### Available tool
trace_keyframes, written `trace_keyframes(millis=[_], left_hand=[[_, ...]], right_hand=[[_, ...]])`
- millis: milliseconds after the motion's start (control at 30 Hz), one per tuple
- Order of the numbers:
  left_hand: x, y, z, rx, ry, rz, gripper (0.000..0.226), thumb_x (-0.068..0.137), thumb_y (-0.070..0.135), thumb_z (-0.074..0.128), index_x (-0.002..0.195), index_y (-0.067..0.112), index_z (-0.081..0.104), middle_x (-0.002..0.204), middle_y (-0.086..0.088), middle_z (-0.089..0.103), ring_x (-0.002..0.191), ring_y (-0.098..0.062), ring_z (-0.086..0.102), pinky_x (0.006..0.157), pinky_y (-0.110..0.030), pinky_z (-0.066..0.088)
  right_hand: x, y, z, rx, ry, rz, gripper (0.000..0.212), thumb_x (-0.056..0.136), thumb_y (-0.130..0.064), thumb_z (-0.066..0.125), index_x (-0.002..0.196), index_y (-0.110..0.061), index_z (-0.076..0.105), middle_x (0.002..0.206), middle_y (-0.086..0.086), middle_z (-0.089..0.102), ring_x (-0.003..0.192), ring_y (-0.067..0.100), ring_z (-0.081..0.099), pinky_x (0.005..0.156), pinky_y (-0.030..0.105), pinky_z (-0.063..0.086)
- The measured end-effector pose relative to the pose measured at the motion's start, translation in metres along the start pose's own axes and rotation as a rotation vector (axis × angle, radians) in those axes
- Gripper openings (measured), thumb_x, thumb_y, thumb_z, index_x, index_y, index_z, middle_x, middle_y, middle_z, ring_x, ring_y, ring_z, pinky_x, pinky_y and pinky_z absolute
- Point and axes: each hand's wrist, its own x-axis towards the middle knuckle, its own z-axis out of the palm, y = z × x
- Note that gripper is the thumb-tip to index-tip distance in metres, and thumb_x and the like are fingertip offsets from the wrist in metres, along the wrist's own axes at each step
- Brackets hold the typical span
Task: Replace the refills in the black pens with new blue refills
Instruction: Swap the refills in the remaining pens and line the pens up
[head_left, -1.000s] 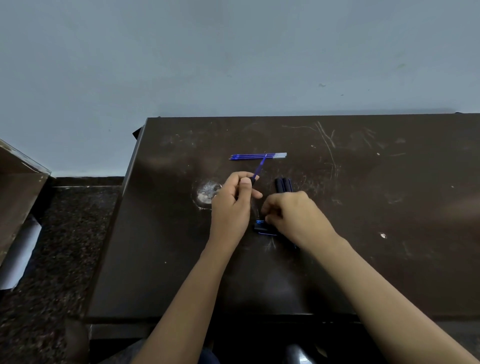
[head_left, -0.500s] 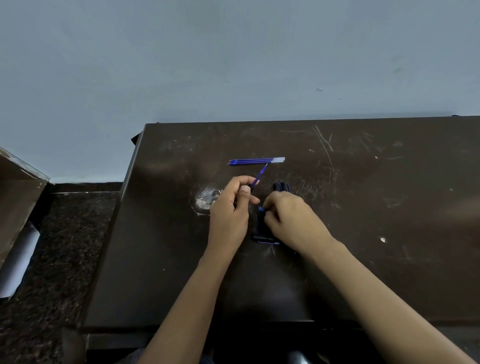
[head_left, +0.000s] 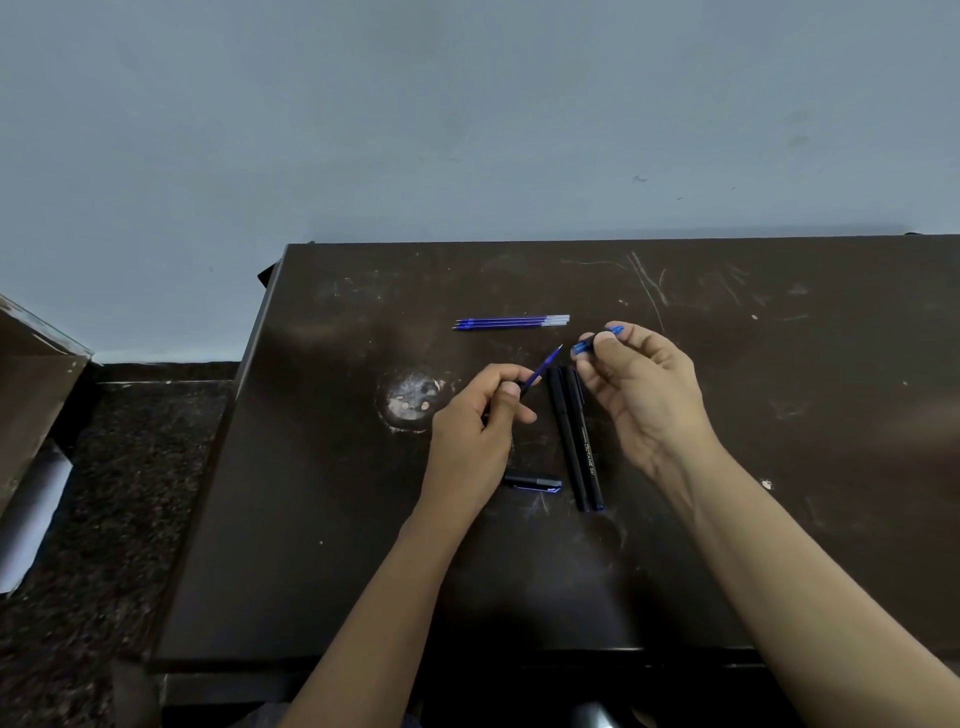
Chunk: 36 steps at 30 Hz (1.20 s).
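Observation:
My left hand (head_left: 475, 431) grips a pen barrel with a blue refill (head_left: 543, 370) sticking out of its top, tip pointing up and right. My right hand (head_left: 641, 389) pinches a small blue pen tip piece (head_left: 597, 340) between thumb and fingers, just right of the refill's tip. Two black pens (head_left: 576, 441) lie side by side on the dark table (head_left: 779, 467) between my hands. A black pen cap (head_left: 532, 482) lies below my left hand. Three new blue refills (head_left: 511, 322) lie in a row farther back.
A worn pale patch (head_left: 413, 400) marks the table left of my left hand. The table's left edge drops to a dark speckled floor (head_left: 104, 519). A brown box (head_left: 36, 384) stands at the far left. A grey wall is behind.
My right hand has lifted off the pens and cap, rising up and right with the blue tip piece. The two pens and the cap now lie uncovered. My left hand holds steady.

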Motion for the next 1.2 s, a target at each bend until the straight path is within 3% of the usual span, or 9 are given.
trace_keyframes(millis=[200, 567, 767, 967, 1100, 1200], left_hand=[[-0.0006, -0.0001, 0.0005, 0.009, -0.004, -0.007, 0.022, 0.099, 0.031, 0.044, 0.098, 0.043, 0.062, 0.069, 0.011, 0.068, 0.046, 0.001, 0.041, 0.047, -0.012, 0.034], [-0.0013, 0.0026, -0.0022, 0.017, -0.007, -0.025, 0.022, 0.099, 0.029, 0.045, 0.101, 0.037, 0.065, 0.069, 0.009, 0.068, 0.046, 0.001, 0.042, 0.046, -0.011, 0.034], [-0.0022, 0.0054, -0.0017, 0.05, -0.029, -0.03, 0.021, 0.099, 0.03, 0.045, 0.101, 0.04, 0.064, 0.071, 0.008, 0.07, 0.047, 0.003, 0.044, 0.052, -0.015, 0.036], [-0.0033, 0.0063, -0.0031, 0.085, -0.023, -0.025, 0.021, 0.099, 0.028, 0.046, 0.1, 0.038, 0.065, 0.07, 0.007, 0.069, 0.054, -0.009, 0.05, 0.051, -0.01, 0.039], [-0.0036, 0.007, -0.0022, 0.124, -0.021, -0.079, 0.024, 0.098, 0.032, 0.046, 0.106, 0.03, 0.068, 0.071, 0.012, 0.07, 0.051, -0.002, 0.05, 0.05, -0.009, 0.041], [-0.0045, 0.0093, -0.0023, 0.109, -0.042, -0.095, 0.026, 0.096, 0.033, 0.048, 0.097, 0.024, 0.073, 0.071, 0.01, 0.07, 0.05, 0.002, 0.054, 0.051, -0.008, 0.043]], right_hand=[[-0.0021, 0.0008, 0.0016, 0.008, 0.004, 0.004, 0.01, 0.092, 0.002, 0.054, 0.099, -0.006, 0.052, 0.083, 0.009, 0.062, 0.07, 0.016, 0.063, 0.073, 0.023, 0.057], [-0.0018, 0.0007, 0.0001, -0.157, -0.076, -0.078, 0.013, 0.09, 0.002, 0.056, 0.096, -0.01, 0.054, 0.083, 0.008, 0.067, 0.069, 0.012, 0.066, 0.07, 0.023, 0.057], [0.0014, -0.0001, -0.0033, -0.11, -0.046, -0.052, 0.013, 0.09, 0.001, 0.057, 0.1, -0.007, 0.054, 0.083, 0.008, 0.066, 0.068, 0.013, 0.066, 0.071, 0.024, 0.058], [0.0009, 0.0031, -0.0024, -0.25, -0.127, -0.035, 0.016, 0.089, 0.002, 0.057, 0.101, -0.01, 0.056, 0.084, 0.009, 0.07, 0.069, 0.014, 0.065, 0.067, 0.022, 0.056], [0.002, 0.0013, -0.004, -0.295, -0.131, -0.026, 0.014, 0.089, 0.0, 0.058, 0.097, -0.01, 0.058, 0.081, 0.005, 0.071, 0.066, 0.012, 0.064, 0.063, 0.019, 0.055], [0.0026, 0.0008, -0.0065, -0.324, -0.142, -0.033, 0.011, 0.089, -0.001, 0.059, 0.095, -0.009, 0.061, 0.082, 0.007, 0.07, 0.066, 0.012, 0.064, 0.064, 0.019, 0.055]])
